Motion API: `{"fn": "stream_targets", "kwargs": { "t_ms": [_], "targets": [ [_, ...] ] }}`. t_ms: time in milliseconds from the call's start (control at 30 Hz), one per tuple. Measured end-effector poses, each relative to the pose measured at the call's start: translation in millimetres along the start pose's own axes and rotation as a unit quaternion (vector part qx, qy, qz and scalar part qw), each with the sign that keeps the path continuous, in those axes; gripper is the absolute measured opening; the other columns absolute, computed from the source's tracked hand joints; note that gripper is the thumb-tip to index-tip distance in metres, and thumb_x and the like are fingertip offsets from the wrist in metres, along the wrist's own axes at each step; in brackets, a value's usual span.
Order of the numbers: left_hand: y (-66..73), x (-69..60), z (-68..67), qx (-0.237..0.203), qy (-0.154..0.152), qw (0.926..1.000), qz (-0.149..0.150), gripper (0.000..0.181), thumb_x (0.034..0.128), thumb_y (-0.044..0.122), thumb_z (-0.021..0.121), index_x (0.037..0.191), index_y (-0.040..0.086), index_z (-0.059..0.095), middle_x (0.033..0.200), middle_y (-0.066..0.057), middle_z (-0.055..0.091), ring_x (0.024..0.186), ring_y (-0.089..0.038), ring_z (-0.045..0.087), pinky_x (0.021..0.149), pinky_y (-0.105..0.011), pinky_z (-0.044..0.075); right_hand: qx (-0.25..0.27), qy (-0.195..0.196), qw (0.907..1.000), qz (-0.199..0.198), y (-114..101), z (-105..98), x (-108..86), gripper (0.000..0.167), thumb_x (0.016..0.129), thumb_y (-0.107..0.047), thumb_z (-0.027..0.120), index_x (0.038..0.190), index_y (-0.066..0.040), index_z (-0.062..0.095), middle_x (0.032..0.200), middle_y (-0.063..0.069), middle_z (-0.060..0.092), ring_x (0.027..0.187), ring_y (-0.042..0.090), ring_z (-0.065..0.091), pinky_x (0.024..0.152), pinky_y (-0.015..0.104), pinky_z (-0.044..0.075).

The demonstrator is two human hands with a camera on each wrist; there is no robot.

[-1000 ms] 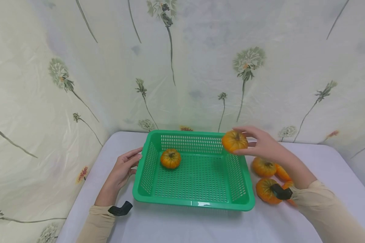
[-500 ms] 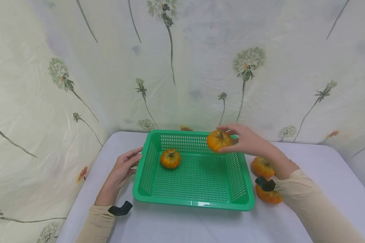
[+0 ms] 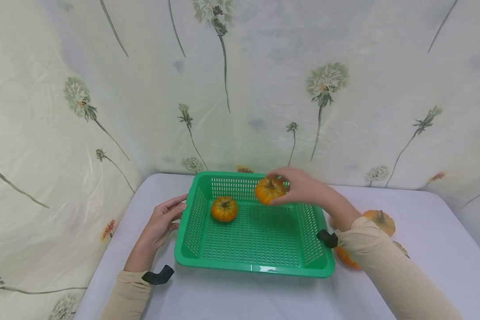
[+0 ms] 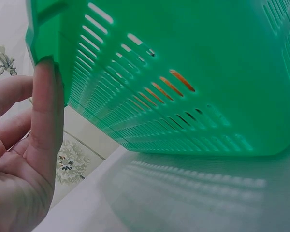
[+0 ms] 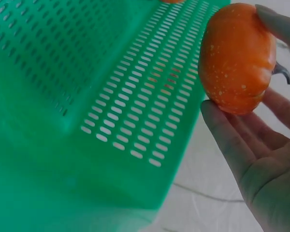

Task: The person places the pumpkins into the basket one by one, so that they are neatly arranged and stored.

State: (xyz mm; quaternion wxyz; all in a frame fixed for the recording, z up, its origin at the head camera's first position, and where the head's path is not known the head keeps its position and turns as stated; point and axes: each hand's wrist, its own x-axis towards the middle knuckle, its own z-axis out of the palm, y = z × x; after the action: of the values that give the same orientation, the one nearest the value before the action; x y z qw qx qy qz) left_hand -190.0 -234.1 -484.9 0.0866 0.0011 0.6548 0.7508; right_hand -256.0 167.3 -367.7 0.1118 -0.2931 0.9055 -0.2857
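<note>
In the head view a green basket (image 3: pixel 252 269) stands on the table, with one orange pumpkin (image 3: pixel 224 209) inside at its left back. The right hand (image 3: pixel 304 189) holds another pumpkin (image 3: pixel 270 191) by its sides, over the back part of the basket. The right wrist view shows that held pumpkin (image 5: pixel 238 59) between thumb and fingers of the right hand (image 5: pixel 266 159), its stem pointing toward the palm. At the basket's left side the left hand (image 3: pixel 160 224) touches the rim with extended fingers; the left wrist view shows the left hand (image 4: pixel 31 140) against the green wall (image 4: pixel 208 43).
Several more pumpkins (image 3: pixel 380 221) lie on the white table (image 3: pixel 224 298) to the right of the basket, partly hidden by the right forearm. Behind the table hangs a pale curtain (image 3: pixel 264 89) with a dandelion print.
The right hand has carried its pumpkin leftward from the basket's right back corner to above the middle of the back part. The left hand, basket and inside pumpkin have not moved.
</note>
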Motion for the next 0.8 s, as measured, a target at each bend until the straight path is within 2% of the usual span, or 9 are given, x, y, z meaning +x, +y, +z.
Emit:
{"fn": "stream_targets", "kwargs": {
  "t_ms": [167, 400, 567, 667, 800],
  "targets": [
    [1.4, -0.3, 1.1, 0.001, 0.001, 1.0, -0.001, 0.054, 0.1045, 0.021, 0.064, 0.152, 0.003, 0.048, 0.099, 0.007, 0.075, 0.077, -0.004, 0.072, 0.058, -0.019, 0.063, -0.023, -0.012, 0.9997, -0.003, -3, 10, 8.1, 0.073, 0.079, -0.036, 0.09, 0.139, -0.008, 0.06, 0.138, 0.011, 0.063, 0.122, 0.03, 0.06, 0.096, 0.045, 0.061],
    [2.4, -0.3, 2.1, 0.003, 0.0, 1.0, -0.001, 0.054, 0.1041, 0.022, 0.064, 0.152, 0.003, 0.048, 0.101, 0.007, 0.075, 0.078, -0.005, 0.072, 0.059, -0.019, 0.063, -0.022, -0.027, 0.9993, -0.011, -2, 24, 17.7, 0.077, 0.081, -0.035, 0.088, 0.143, -0.003, 0.057, 0.14, 0.015, 0.062, 0.126, 0.032, 0.059, 0.105, 0.051, 0.056],
    [2.5, -0.5, 2.1, 0.006, 0.001, 1.0, -0.001, 0.054, 0.1041, 0.022, 0.064, 0.152, 0.004, 0.048, 0.101, 0.007, 0.075, 0.079, -0.005, 0.072, 0.059, -0.019, 0.063, -0.039, -0.04, 0.9983, -0.019, 1, 33, 24.4, 0.072, 0.082, -0.035, 0.088, 0.141, -0.005, 0.06, 0.138, 0.013, 0.064, 0.123, 0.029, 0.06, 0.102, 0.047, 0.057],
    [1.6, -0.8, 1.7, 0.005, 0.002, 1.0, -0.001, 0.054, 0.1041, 0.022, 0.064, 0.152, 0.004, 0.048, 0.1, 0.007, 0.075, 0.079, -0.004, 0.072, 0.059, -0.018, 0.063, -0.051, -0.049, 0.9974, -0.012, 3, 39, 27.8, 0.072, 0.082, -0.038, 0.088, 0.14, -0.007, 0.06, 0.137, 0.011, 0.065, 0.121, 0.028, 0.061, 0.1, 0.045, 0.058],
    [0.6, -0.6, 1.2, 0.001, 0.002, 1.0, 0.0, 0.054, 0.1043, 0.022, 0.064, 0.152, 0.003, 0.048, 0.101, 0.007, 0.075, 0.078, -0.004, 0.072, 0.059, -0.018, 0.062, -0.059, -0.056, 0.9966, 0.006, 5, 46, 31.0, 0.073, 0.08, -0.038, 0.089, 0.14, -0.007, 0.06, 0.138, 0.011, 0.064, 0.124, 0.028, 0.06, 0.104, 0.046, 0.056]
  ]
}}
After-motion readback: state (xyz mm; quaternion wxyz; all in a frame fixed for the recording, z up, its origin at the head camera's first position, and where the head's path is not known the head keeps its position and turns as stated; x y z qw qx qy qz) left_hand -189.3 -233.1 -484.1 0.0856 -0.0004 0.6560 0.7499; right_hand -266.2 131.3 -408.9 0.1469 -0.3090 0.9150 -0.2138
